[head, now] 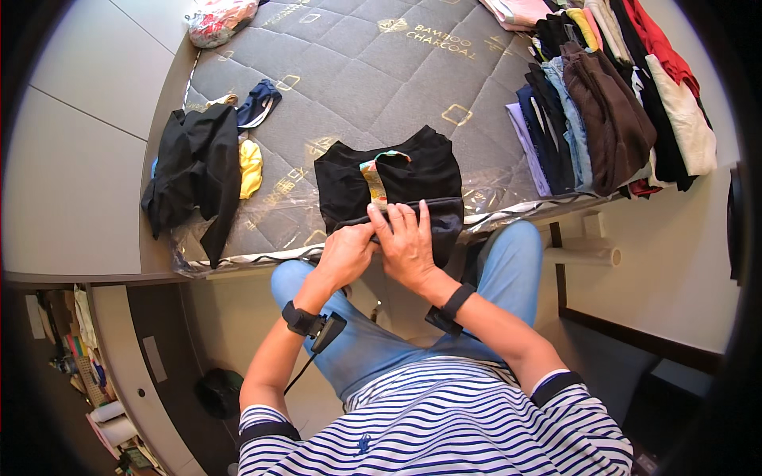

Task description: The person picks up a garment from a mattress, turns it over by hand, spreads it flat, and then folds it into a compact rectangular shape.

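A black garment (419, 163) with a colourful patterned inner trim (374, 178) lies before me at the mattress edge, its near part folded over and hanging towards my knees. My left hand (348, 253) is curled tightly on the near edge of the cloth, left of the middle. Right beside it, my right hand (408, 244) lies palm down on the folded part, fingers spread and fairly straight. Whether its thumb grips cloth underneath is hidden. Both wrists wear black straps with small devices.
The grey quilted mattress (357, 89) bears writing and has clear plastic along its near edge. Black clothing (199, 172), a yellow cloth (250, 169) and a navy piece (259, 102) lie left. Folded clothes (607, 119) stand in rows right. A plastic bag (217, 27) sits at far left.
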`<state>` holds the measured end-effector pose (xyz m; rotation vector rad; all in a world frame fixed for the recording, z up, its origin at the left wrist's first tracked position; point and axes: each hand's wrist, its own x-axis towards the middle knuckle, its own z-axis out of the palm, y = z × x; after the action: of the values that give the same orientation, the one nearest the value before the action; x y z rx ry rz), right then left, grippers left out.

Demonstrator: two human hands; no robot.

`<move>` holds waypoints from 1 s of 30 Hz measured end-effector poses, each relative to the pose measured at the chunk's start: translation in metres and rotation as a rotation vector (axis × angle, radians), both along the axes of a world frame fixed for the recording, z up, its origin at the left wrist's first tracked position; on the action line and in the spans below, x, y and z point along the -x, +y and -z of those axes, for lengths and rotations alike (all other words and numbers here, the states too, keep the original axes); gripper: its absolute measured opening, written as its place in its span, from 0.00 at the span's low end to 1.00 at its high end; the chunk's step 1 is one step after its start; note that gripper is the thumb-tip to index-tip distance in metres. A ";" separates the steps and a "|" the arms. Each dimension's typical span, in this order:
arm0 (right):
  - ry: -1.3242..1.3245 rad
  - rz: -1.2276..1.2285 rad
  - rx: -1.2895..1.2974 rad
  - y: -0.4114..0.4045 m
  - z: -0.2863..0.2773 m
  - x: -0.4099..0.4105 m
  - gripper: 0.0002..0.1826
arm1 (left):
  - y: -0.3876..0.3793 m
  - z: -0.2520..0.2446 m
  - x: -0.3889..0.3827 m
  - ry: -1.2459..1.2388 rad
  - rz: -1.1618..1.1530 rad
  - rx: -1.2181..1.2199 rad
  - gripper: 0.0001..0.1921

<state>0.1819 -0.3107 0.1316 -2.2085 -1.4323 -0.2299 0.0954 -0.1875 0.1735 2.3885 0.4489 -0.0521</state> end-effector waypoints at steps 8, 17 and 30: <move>-0.126 0.096 0.148 -0.071 0.015 -0.055 0.10 | -0.012 0.028 0.018 -0.033 0.052 -0.136 0.10; 0.124 0.013 0.052 -0.091 -0.004 -0.075 0.10 | -0.010 0.066 0.053 -0.084 0.076 -0.346 0.12; 0.654 0.168 -0.327 -0.009 -0.022 -0.153 0.11 | 0.111 0.010 -0.003 -0.209 -0.373 0.400 0.06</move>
<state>0.3345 -0.3193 0.1532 -1.8803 -0.7907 0.1830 0.0987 -0.0766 0.1639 1.8656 0.7028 0.2508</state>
